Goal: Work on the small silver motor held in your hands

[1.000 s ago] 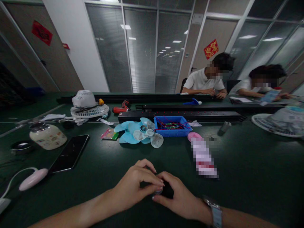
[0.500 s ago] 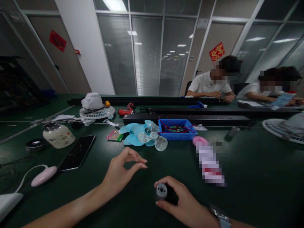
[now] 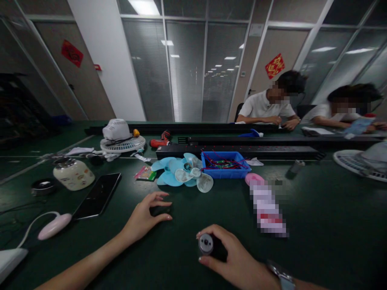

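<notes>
In the head view, my right hand [image 3: 228, 251] grips a small grey metal cylinder that looks like a motor [image 3: 206, 244], its round end with dark holes facing up. Thumb and fingers press on opposite sides of it. To its left, my left hand [image 3: 148, 213] hovers low over the dark green table [image 3: 175, 257] with fingers and thumb apart and nothing between them. Beyond the left hand lie blue fan blades [image 3: 172, 169], with a translucent fan blade [image 3: 205, 182] on top. A blue bin [image 3: 226, 173] of wires and circuit boards stands beside them.
At left are a tablet-like black slab [image 3: 98, 195], a cream jar [image 3: 74, 175] and a pink oval device [image 3: 54, 226] on a cable. A pink item [image 3: 254, 179], partly blurred, lies right of centre. Long black housings [image 3: 238, 152] cross behind. Two people sit at the far right.
My left hand has drawn back to the left and slightly down, and its pinched fingers have spread apart. The right hand keeps the motor in the same place.
</notes>
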`<state>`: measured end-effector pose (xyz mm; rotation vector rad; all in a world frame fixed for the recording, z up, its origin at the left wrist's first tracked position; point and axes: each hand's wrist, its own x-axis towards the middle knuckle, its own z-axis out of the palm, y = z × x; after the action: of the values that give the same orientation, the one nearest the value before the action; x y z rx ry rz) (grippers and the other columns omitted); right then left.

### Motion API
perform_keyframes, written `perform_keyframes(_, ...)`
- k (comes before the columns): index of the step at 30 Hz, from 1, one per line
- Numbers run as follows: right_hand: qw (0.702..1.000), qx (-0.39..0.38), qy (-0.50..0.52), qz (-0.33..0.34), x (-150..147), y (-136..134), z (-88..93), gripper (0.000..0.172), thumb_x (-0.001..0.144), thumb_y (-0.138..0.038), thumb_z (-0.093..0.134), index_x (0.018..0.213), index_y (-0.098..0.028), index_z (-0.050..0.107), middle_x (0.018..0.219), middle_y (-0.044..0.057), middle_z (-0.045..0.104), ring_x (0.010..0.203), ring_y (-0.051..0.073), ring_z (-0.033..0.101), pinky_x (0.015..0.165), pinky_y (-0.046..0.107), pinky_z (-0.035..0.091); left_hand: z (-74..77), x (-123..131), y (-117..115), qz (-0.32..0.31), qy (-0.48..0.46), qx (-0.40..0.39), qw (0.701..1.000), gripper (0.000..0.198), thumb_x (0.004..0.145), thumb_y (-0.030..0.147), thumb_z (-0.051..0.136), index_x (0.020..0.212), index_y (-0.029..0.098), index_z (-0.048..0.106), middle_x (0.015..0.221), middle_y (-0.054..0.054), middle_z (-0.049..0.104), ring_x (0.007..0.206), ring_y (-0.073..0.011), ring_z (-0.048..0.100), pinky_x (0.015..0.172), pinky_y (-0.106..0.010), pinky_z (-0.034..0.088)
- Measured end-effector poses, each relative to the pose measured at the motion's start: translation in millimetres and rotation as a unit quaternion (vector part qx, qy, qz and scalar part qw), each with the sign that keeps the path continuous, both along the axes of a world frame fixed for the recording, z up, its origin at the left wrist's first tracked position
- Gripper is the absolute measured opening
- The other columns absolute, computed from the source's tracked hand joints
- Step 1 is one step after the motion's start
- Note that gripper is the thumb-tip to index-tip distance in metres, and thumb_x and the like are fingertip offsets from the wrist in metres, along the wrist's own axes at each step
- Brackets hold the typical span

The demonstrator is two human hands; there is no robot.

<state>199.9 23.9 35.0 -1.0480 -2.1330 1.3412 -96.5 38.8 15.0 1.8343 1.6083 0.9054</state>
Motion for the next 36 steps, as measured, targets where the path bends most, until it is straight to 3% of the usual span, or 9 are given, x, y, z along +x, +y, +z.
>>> perform_keyframes(6,1.0,0.008,0.011,0.004,0,-1,-1.2,0.036,0.079,-0.032,0.073,0.112,-0.024,0.061,0.114,0.003,0.064,0.108,0.02,0.059,0.097,0.035,0.045,2.1,3,1,0.019,-0.023,0.003,1.0,0.044,0.077,0.036,0.073,0.115,0.022,0.057,0.1,-0.004,0.076,0.105,-0.0258,0.069,0.098,-0.044,0.05)
perform_keyframes(10,1.0,0.011,0.014,0.004,1,-1,-3.0,0.036,0.079,-0.033,0.073,0.112,-0.023,0.061,0.112,0.003,0.065,0.105,0.02,0.06,0.095,0.035,0.045,32.3,25,-4,0.016,-0.064,0.049,0.997,0.034,0.079,0.032,0.073,0.107,0.02,0.06,0.096,-0.006,0.076,0.1,-0.0243,0.071,0.094,-0.041,0.053)
perform_keyframes(13,1.0,0.021,0.018,0.011,1,0,-3.9,0.037,0.079,-0.033,0.073,0.112,-0.022,0.061,0.111,0.003,0.064,0.104,0.02,0.06,0.094,0.035,0.045,56.7,56,-14,-0.053,-0.09,0.091,0.99,0.031,0.077,0.028,0.075,0.104,0.019,0.063,0.089,-0.004,0.076,0.091,-0.0206,0.072,0.09,-0.035,0.054)
perform_keyframes(15,0.999,0.029,0.017,0.008,1,1,-5.0,0.037,0.079,-0.034,0.073,0.111,-0.021,0.06,0.11,0.004,0.064,0.102,0.02,0.059,0.092,0.035,0.045,62.0,75,-21,-0.121,-0.086,0.098,0.984,0.018,0.078,0.026,0.074,0.094,0.02,0.068,0.092,-0.004,0.075,0.09,-0.0188,0.072,0.086,-0.031,0.054)
perform_keyframes(18,0.999,0.038,0.01,0.003,0,1,-7.8,0.035,0.078,-0.035,0.074,0.106,-0.019,0.06,0.104,0.004,0.063,0.095,0.02,0.059,0.087,0.034,0.047,53.0,89,-24,-0.167,-0.093,0.067,0.979,0.012,0.081,0.026,0.072,0.091,0.02,0.07,0.098,-0.004,0.074,0.089,-0.0176,0.071,0.082,-0.028,0.054)
perform_keyframes(22,0.999,0.046,0.015,0.011,2,1,-11.4,0.033,0.079,-0.036,0.073,0.104,-0.02,0.06,0.102,0.003,0.062,0.093,0.019,0.058,0.084,0.033,0.046,39.1,90,-22,-0.167,-0.125,-0.007,0.978,0.018,0.081,0.028,0.071,0.096,0.02,0.066,0.091,-0.003,0.076,0.084,-0.0183,0.073,0.079,-0.029,0.055)
perform_keyframes(27,0.998,0.049,0.023,0.011,2,1,-14.2,0.036,0.079,-0.038,0.073,0.107,-0.021,0.059,0.104,0.003,0.062,0.094,0.018,0.058,0.085,0.032,0.045,43.1,93,-24,-0.15,-0.155,-0.022,0.976,0.016,0.08,0.027,0.072,0.091,0.019,0.063,0.085,-0.003,0.078,0.081,-0.019,0.074,0.076,-0.027,0.056)
perform_keyframes(31,0.999,0.048,0.022,0.007,0,1,-15.9,0.033,0.079,-0.038,0.073,0.102,-0.019,0.059,0.098,0.002,0.062,0.089,0.017,0.058,0.082,0.032,0.045,41.7,100,-28,-0.192,-0.186,-0.042,0.963,0.02,0.078,0.025,0.074,0.091,0.019,0.06,0.082,-0.001,0.078,0.074,-0.0176,0.075,0.072,-0.026,0.057)
perform_keyframes(36,0.998,0.058,0.029,0.011,0,1,-16.9,0.035,0.08,-0.037,0.072,0.106,-0.019,0.058,0.1,0.003,0.062,0.09,0.017,0.058,0.082,0.031,0.045,38.2,101,-30,-0.186,-0.17,-0.011,0.968,0.016,0.078,0.022,0.074,0.089,0.019,0.064,0.086,-0.003,0.077,0.075,-0.0169,0.075,0.072,-0.025,0.058)
